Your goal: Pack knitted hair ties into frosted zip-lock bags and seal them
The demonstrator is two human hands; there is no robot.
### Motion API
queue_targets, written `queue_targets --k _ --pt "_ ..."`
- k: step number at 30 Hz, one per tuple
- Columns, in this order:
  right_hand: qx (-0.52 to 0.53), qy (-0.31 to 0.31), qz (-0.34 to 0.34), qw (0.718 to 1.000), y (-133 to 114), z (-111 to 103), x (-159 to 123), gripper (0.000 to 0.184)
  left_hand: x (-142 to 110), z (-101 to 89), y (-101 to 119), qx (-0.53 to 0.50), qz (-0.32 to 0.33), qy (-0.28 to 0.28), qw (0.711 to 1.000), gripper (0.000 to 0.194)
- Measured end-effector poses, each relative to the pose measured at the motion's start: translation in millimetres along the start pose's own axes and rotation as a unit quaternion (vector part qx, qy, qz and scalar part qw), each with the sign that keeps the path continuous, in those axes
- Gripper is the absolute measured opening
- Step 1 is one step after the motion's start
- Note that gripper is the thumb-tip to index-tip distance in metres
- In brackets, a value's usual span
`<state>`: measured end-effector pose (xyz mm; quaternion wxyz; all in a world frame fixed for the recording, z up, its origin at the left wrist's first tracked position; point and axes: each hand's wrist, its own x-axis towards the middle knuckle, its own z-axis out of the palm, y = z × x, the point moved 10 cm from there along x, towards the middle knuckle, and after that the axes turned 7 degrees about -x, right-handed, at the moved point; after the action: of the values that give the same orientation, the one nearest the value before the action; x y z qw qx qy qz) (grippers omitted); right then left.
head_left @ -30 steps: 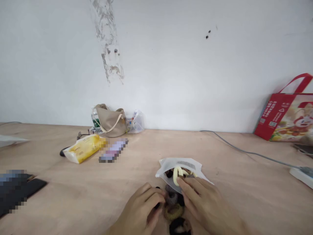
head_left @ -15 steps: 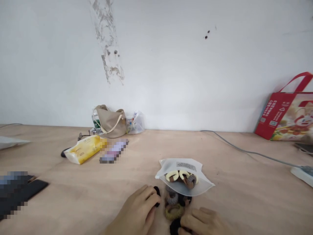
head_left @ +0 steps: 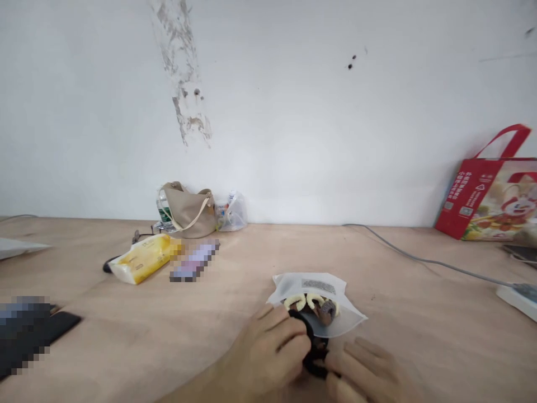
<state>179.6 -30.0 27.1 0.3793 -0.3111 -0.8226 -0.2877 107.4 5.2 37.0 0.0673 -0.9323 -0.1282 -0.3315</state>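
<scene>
A frosted plastic bag [head_left: 285, 286] lies on the table with its mouth towards me. Inside it are cream, brown and grey fabric hair ties [head_left: 314, 302]. My left hand [head_left: 274, 344] is closed on a black hair tie [head_left: 300, 320] at the left side of the bag's mouth. Just right of it, my right hand [head_left: 364, 369] pinches another black hair tie [head_left: 314, 366] in front of the opening. Behind my fingers, most of the loose hair ties below the bag are hidden.
A yellow tissue pack [head_left: 146, 258] and a blurred-out phone [head_left: 195, 261] lie at the left, before a beige handbag [head_left: 191, 210] and a clear plastic bag [head_left: 235, 212]. At the right stand a red carrier bag [head_left: 474, 196] and a power strip [head_left: 518, 299] with a grey cable [head_left: 413, 256].
My left hand has moved right and over the loose hair ties with its black hair tie, up to the bag's mouth. My right hand has lifted slightly towards the bag with its black one.
</scene>
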Motion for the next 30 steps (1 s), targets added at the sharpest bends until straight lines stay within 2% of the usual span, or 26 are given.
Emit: queue_targets --k 2,4,7,11,15,18,22,26,28,30 --pt "-0.071 0.011 0.02 0.997 15.0 -6.0 -2.2 0.035 5.8 7.1 -10.0 0.035 -0.012 0.001 0.999 0.016" --pt "-0.116 -0.016 0.049 0.992 31.6 -2.6 -9.9 0.034 6.7 10.7 -15.1 0.058 -0.019 0.006 0.998 0.016" --pt "-0.116 -0.057 0.056 0.99 39.7 6.0 -22.0 0.035 2.0 6.6 -10.7 0.055 -0.016 0.021 0.998 0.018" --pt "-0.067 -0.058 0.032 0.996 20.5 10.3 -20.5 0.034 -10.3 5.1 -1.4 0.026 -0.021 0.014 0.999 0.021" --pt "-0.051 -0.05 -0.006 0.997 -2.7 16.4 -10.7 0.044 -24.4 22.8 3.4 0.026 -0.008 -0.012 1.0 0.016" --pt "-0.068 -0.057 0.006 0.996 -2.1 22.0 -10.4 0.048 -29.2 30.6 5.4 0.028 -0.005 -0.017 0.999 0.011" --pt "-0.098 -0.053 0.022 0.994 2.9 21.5 -13.7 0.051 -22.9 16.6 14.6 -0.003 -0.002 -0.005 1.0 0.012" --pt "-0.081 -0.082 0.016 0.993 0.5 28.1 -14.5 0.051 -6.5 -11.2 11.7 0.003 -0.01 0.07 0.998 0.014" --pt "-0.091 -0.072 0.013 0.993 -0.4 27.7 -14.3 0.052 1.2 -11.6 2.4 0.032 -0.016 0.086 0.996 0.014" --pt "-0.11 -0.05 0.012 0.993 -0.3 25.7 -14.9 0.05 6.5 -1.5 -9.6 0.065 -0.028 0.071 0.995 0.015"
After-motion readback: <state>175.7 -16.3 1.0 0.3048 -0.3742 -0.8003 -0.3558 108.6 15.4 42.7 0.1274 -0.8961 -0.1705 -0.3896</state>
